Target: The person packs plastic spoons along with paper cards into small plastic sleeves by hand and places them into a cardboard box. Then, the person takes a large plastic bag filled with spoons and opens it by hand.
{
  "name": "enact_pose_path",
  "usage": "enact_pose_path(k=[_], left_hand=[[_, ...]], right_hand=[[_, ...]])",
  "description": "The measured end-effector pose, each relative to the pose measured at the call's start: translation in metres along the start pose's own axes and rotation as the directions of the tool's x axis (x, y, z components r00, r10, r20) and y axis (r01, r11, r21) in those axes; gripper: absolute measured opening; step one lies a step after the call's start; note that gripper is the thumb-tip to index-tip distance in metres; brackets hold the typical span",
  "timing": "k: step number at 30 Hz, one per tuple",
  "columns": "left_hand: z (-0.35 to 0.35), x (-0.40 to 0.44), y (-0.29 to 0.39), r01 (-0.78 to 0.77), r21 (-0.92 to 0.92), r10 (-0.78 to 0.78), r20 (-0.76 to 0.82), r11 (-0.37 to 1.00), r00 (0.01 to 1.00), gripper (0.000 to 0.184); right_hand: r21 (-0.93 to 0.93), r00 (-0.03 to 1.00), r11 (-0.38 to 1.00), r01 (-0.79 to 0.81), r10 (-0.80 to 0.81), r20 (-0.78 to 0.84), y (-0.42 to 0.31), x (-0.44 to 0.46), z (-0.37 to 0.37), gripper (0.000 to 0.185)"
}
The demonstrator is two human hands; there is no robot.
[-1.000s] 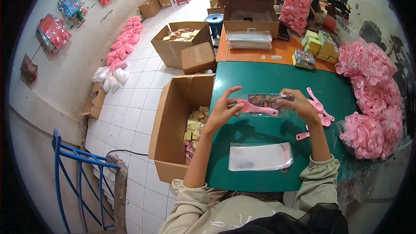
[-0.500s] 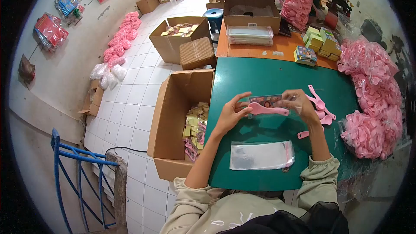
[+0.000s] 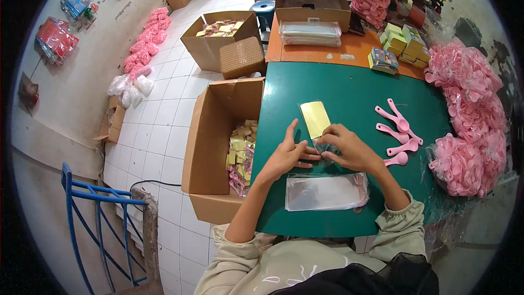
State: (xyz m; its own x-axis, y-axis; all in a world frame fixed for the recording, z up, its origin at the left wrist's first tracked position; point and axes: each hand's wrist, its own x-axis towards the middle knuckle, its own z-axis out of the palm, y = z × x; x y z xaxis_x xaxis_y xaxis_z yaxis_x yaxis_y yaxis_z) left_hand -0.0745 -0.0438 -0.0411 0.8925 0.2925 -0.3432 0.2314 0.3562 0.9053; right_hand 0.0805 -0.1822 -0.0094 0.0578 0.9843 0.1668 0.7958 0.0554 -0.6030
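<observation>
A clear packet with a yellow card [image 3: 315, 119] in it lies on the green table [image 3: 289, 90], its lower end between my hands. My left hand [image 3: 289, 157] rests beside that end, fingers spread, holding nothing. Bent over the packet's lower end, my right hand [image 3: 346, 150] has its thumb and fingers closed on the clear plastic. Nearer me lies a stack of clear bags [image 3: 326, 192]. Several pink spoons [image 3: 400, 125] are on the table to the right of my right hand.
Pink spoons in clear bags [image 3: 464, 114] line the right side. An open carton [image 3: 207, 136] with yellow packets stands at the table's left. Behind are more clear bags [image 3: 310, 34], small card stacks [image 3: 383, 60], another carton [image 3: 215, 49] and a woven box [image 3: 242, 58].
The packet, earlier held up with its printed side and a pink spoon showing, now lies yellow side up on the table. Both hands have moved lower, and my left hand has let go.
</observation>
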Motion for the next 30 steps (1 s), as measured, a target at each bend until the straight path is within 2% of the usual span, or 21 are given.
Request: enact_pose_path(k=[2,5,7,8,11,14,17,20,25,26,30], left_hand=[[0.0,-0.006,-0.002,-0.008,0.046,0.01,-0.043,0.999,0.999,0.064],[0.012,-0.009,0.003,-0.014,0.167,0.02,-0.037,0.986,0.999,0.067],[0.015,-0.006,-0.005,-0.092,0.251,0.097,-0.007,0.964,0.995,0.07],[0.016,-0.005,-0.009,-0.128,0.288,0.13,0.013,0.949,0.991,0.071],[0.015,-0.006,-0.008,-0.096,0.269,0.104,-0.018,0.958,0.994,0.073],[0.01,-0.008,-0.007,-0.101,0.231,0.105,-0.003,0.968,0.994,0.066],[0.004,-0.006,-0.008,-0.088,0.152,0.087,0.008,0.985,0.996,0.061],[0.004,-0.008,-0.003,-0.066,0.129,0.068,-0.011,0.989,0.998,0.056],[0.005,-0.005,-0.001,-0.01,0.062,0.013,-0.055,0.998,0.998,0.052],[0.005,-0.004,-0.003,-0.027,0.08,0.032,-0.069,0.996,0.997,0.052],[0.007,0.0,-0.01,-0.096,0.197,0.116,-0.09,0.976,0.989,0.055]], right_hand=[[-0.03,0.997,0.998,0.062,-0.064,-0.044,0.003,0.004,0.006,0.029],[-0.25,0.995,0.967,0.045,-0.066,-0.075,0.015,0.008,0.015,0.025],[-0.283,0.987,0.959,0.013,-0.058,-0.152,0.017,0.011,0.026,0.024],[-0.297,0.981,0.955,-0.008,-0.049,-0.187,0.016,0.01,0.03,0.024],[-0.162,0.962,0.985,-0.056,0.01,-0.274,0.011,0.01,0.025,0.021],[-0.012,0.998,1.0,-0.02,0.019,-0.057,0.005,0.005,0.006,0.018],[0.044,0.998,0.997,0.055,-0.056,0.018,-0.001,0.004,0.009,0.017],[0.072,0.998,0.996,0.056,-0.058,0.026,0.002,0.005,0.016,0.018],[-0.051,0.99,0.989,0.142,-0.142,-0.001,-0.002,0.007,0.02,0.02],[-0.087,0.986,0.983,0.163,-0.165,-0.014,-0.004,0.007,0.022,0.02],[-0.033,0.985,0.984,0.173,-0.174,-0.01,-0.013,0.007,0.028,0.018]])
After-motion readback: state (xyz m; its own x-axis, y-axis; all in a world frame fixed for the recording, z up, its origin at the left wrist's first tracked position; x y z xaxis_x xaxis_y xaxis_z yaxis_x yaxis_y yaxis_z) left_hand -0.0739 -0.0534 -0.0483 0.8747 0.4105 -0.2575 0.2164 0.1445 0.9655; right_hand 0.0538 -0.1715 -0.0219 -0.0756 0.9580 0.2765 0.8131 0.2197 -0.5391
